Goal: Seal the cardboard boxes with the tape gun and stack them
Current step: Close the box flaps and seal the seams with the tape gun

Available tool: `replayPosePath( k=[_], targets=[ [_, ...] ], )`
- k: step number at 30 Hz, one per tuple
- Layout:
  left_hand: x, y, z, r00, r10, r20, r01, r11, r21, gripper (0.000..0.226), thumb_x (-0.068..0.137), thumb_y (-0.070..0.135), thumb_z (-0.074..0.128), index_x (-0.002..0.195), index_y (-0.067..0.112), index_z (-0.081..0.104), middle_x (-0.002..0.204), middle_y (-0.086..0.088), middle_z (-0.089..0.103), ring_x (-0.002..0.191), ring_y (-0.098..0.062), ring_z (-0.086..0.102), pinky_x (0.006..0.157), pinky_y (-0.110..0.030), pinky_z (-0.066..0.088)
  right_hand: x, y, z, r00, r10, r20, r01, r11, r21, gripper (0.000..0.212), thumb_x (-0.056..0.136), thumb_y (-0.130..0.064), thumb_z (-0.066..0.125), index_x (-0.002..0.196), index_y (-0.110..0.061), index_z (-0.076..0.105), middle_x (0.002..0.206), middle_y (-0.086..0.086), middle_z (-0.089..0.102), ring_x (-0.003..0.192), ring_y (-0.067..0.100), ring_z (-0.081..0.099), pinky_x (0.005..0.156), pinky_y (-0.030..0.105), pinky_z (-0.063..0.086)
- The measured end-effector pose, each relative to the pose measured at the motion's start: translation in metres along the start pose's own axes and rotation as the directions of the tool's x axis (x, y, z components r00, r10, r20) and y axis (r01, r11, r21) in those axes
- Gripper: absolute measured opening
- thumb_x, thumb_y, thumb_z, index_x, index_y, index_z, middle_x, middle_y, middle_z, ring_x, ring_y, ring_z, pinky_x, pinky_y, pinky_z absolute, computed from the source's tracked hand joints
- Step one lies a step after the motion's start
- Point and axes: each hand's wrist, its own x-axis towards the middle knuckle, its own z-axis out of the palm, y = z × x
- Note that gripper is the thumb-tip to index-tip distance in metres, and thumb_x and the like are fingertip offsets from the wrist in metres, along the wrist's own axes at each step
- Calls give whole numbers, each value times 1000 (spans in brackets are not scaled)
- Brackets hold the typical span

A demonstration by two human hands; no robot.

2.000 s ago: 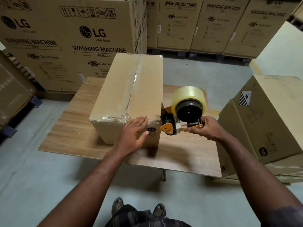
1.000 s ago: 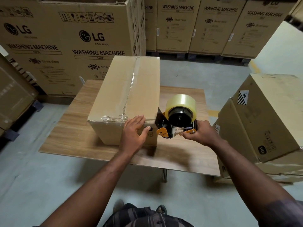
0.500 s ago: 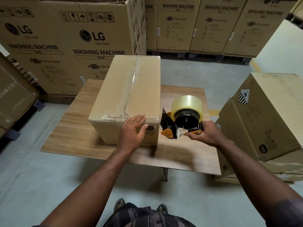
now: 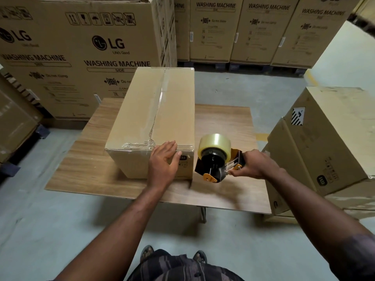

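Observation:
A long cardboard box (image 4: 160, 110) lies on the wooden table (image 4: 221, 126), with clear tape along its top seam and down its near end. My left hand (image 4: 163, 164) rests flat with straight fingers on the box's near right corner. My right hand (image 4: 254, 164) grips the handle of the black and orange tape gun (image 4: 218, 161), which carries a roll of clear tape. The gun hangs just right of the box's near corner, a little above the table, apart from the box.
Two tilted cardboard boxes (image 4: 328, 138) are stacked on the floor right of the table. Large washing machine cartons (image 4: 85, 53) stand behind the table and more line the back wall (image 4: 263, 29). Grey floor surrounds the table; my feet (image 4: 174, 254) are below.
The tape gun has swung from upright to tilted, its roll now facing up, and has dropped lower beside the box. My left hand has stayed on the box corner.

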Motion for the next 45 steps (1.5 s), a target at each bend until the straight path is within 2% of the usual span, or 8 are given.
replayPosePath(
  k=[6, 13, 23, 27, 32, 35, 39, 45],
  targets=[
    [0, -2, 2, 999, 29, -26, -29, 1000, 2, 38, 88, 30, 68, 122, 12, 72, 129, 1, 67, 127, -13, 57, 118, -29, 26, -6, 4, 46, 950, 312, -29, -275, 874, 400, 55, 73, -69, 75, 69, -15, 68, 65, 2, 69, 59, 16, 63, 54, 32, 48],
    [2, -4, 7, 997, 10, -74, -12, 1000, -24, 31, 87, 29, 73, 115, 16, 76, 123, 4, 70, 123, -12, 60, 115, -41, 36, 14, -16, 90, 772, 589, 238, -454, 250, 855, 63, 76, -70, 75, 81, -8, 74, 69, 8, 71, 57, 24, 63, 58, 34, 49],
    [4, -4, 3, 999, 13, -43, -13, 1000, -3, 31, 85, 31, 74, 113, 17, 76, 123, 3, 71, 122, -13, 61, 114, -42, 38, 57, -53, 121, 797, 283, 534, -288, -599, 747, 62, 88, -76, 54, 71, -16, 52, 59, 3, 52, 47, 19, 52, 51, 27, 46],
    [3, -1, 3, 999, 1, -47, -1, 1000, -1, 28, 87, 26, 75, 113, 17, 75, 123, 4, 71, 120, -7, 59, 111, -48, 41, 59, -68, 108, 759, 289, 584, -465, -387, 796, 70, 94, -77, 41, 117, -13, 52, 107, 21, 61, 94, 37, 64, 77, 51, 55],
    [3, -2, 4, 998, 8, -56, -8, 1000, 7, 26, 89, 24, 73, 113, 17, 75, 123, 4, 71, 121, -10, 60, 109, -51, 42, 39, -95, 80, 933, 294, 206, -359, 792, 494, 60, 107, -56, 25, 121, -9, 59, 108, 19, 70, 92, 34, 65, 85, 43, 55],
    [3, -3, 7, 996, 28, -80, -28, 1000, 6, 24, 88, 23, 72, 110, 15, 76, 120, 2, 72, 118, -14, 63, 106, -53, 44, 33, -125, 75, 953, 259, -158, -15, 559, 829, 53, 107, -51, 40, 138, -10, 52, 137, 8, 59, 126, 22, 55, 101, 33, 41],
    [3, -5, 7, 996, 46, -82, -45, 999, 18, 24, 87, 24, 71, 109, 14, 76, 120, 2, 72, 118, -15, 63, 106, -54, 43, 36, -169, 86, 952, 251, -175, 119, 224, 967, 59, 109, -45, 35, 159, -14, 32, 159, 0, 39, 146, 10, 34, 117, 23, 29],
    [4, -4, 7, 997, 29, -77, -28, 1000, 13, 24, 87, 24, 72, 109, 15, 76, 120, 1, 73, 119, -15, 63, 106, -54, 44, 45, -188, 114, 901, 324, -290, 216, 246, 945, 88, 94, -81, 26, 160, -23, 33, 159, 0, 44, 147, 15, 40, 122, 41, 35]
  ],
)
